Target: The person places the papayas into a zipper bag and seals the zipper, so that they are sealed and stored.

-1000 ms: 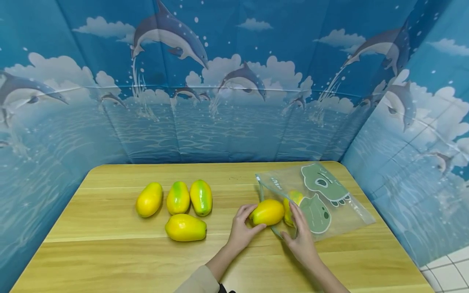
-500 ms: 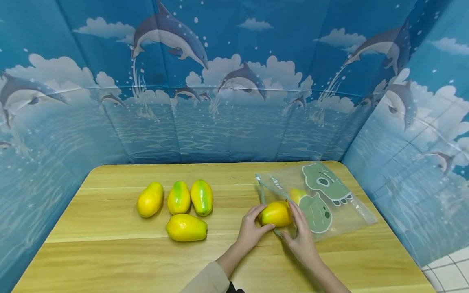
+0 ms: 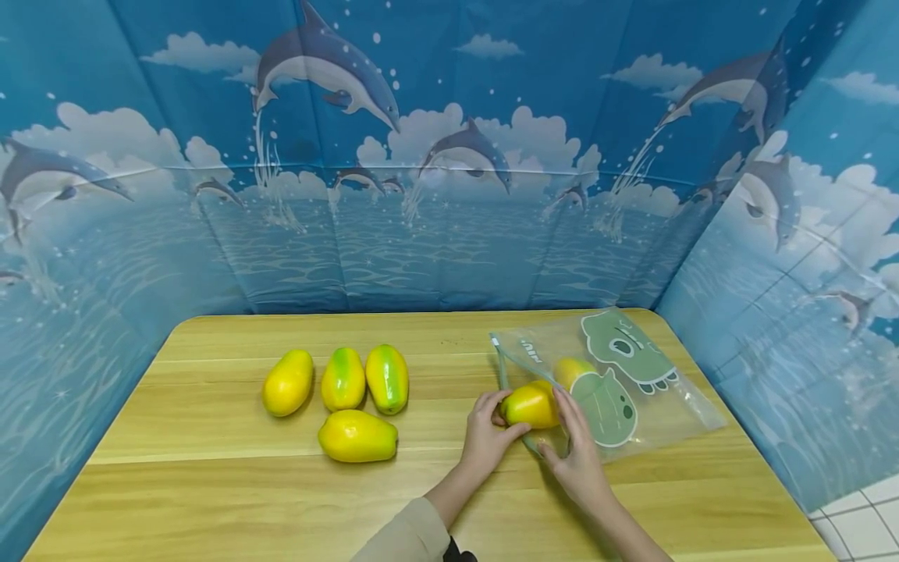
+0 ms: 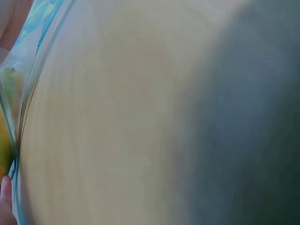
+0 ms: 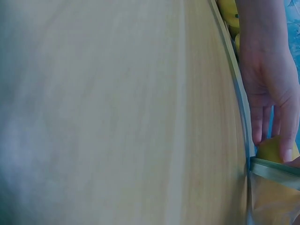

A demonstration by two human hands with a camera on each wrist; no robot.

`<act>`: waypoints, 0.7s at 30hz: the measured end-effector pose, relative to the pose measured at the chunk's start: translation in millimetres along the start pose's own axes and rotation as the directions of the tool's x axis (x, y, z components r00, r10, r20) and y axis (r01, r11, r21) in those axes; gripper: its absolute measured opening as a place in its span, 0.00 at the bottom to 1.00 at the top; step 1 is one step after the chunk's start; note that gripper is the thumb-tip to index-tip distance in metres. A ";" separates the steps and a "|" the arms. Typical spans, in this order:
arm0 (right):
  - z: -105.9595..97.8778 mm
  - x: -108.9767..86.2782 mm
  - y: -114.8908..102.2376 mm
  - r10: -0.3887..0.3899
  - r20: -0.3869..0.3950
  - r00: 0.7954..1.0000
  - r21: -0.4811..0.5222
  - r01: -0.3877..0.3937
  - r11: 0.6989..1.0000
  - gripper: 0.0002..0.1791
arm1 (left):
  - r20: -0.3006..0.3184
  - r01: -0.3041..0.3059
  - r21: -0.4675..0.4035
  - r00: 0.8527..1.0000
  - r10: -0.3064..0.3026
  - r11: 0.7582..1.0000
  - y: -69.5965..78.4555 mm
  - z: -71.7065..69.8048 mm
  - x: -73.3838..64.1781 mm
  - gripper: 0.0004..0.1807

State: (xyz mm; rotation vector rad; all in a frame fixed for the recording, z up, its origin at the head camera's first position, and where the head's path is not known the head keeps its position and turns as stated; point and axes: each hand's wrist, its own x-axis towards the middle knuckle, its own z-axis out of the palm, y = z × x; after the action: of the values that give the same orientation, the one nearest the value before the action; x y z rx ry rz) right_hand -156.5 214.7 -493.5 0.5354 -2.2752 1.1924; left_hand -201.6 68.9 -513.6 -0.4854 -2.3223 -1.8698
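Observation:
My left hand (image 3: 487, 437) holds a yellow papaya (image 3: 530, 405) by its near end, thumb in front and fingers behind. The papaya's far end sits inside the mouth of a clear zip bag (image 3: 674, 421) with a green dinosaur print. A second papaya (image 3: 570, 369) lies inside that bag, partly hidden by the print. At the bag's mouth, my right hand (image 3: 579, 468) holds the edge, fingers on the upper layer and thumb low at the near corner. In the right wrist view, the left hand (image 5: 267, 70) reaches down to the papaya (image 5: 269, 150) at the zip strip (image 5: 276, 171).
Left of the hands, several papayas lie on the wooden table (image 3: 232, 499): one alone (image 3: 288, 382), two side by side, and one crosswise (image 3: 358, 436) in front. A dolphin-print curtain (image 3: 435, 234) rises behind the table and along its right side.
My left hand has moved right, pushing the papaya from outside the bag's mouth partly into it. The papaya inside shifted slightly. My right hand has stayed at the bag's edge.

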 end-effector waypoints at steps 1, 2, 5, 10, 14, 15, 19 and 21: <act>0.2 0.0 0.5 -0.006 -0.001 1.000 -0.004 0.006 1.000 0.52 | 0.005 0.001 -0.020 1.000 -0.001 1.000 -0.2 -0.4 0.3 0.28; 0.5 0.0 1.0 -0.008 -0.004 1.000 -0.004 0.008 1.000 0.52 | 0.011 0.001 -0.038 1.000 -0.001 0.999 -0.8 -0.9 0.6 0.28; 1.2 0.1 1.5 -0.015 -0.015 1.000 -0.010 0.015 1.000 0.53 | 0.038 0.003 -0.100 0.999 0.001 0.995 -1.5 -2.5 1.8 0.27; 0.7 0.2 -1.1 -0.006 -0.013 1.000 -0.011 0.006 1.000 0.53 | 0.066 -0.006 -0.168 0.998 0.018 0.986 -3.7 -1.3 4.7 0.26; 0.0 0.7 -1.9 0.000 -0.003 1.000 0.005 0.000 1.000 0.52 | 0.083 0.010 -0.166 0.997 0.004 0.986 -1.5 0.6 6.8 0.26; 0.1 0.9 -1.9 -0.001 -0.003 1.000 0.003 0.001 1.000 0.52 | 0.085 0.013 -0.163 0.996 0.000 0.987 -1.1 1.3 7.5 0.26; -1.2 4.3 -11.0 -0.017 -0.011 1.000 -0.023 0.017 1.000 0.51 | 0.086 0.013 -0.142 0.996 0.000 0.990 -0.7 4.8 10.3 0.26; -2.7 7.0 -20.5 -0.020 -0.019 1.000 -0.035 0.019 0.999 0.50 | 0.077 0.010 -0.136 0.997 0.000 0.991 -0.1 6.7 11.4 0.26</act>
State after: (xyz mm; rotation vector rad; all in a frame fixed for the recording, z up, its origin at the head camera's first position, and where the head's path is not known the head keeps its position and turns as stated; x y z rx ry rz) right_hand -150.0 205.2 -474.9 0.5295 -2.2651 1.1415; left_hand -211.6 77.2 -511.9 -0.5773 -2.2533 -2.0574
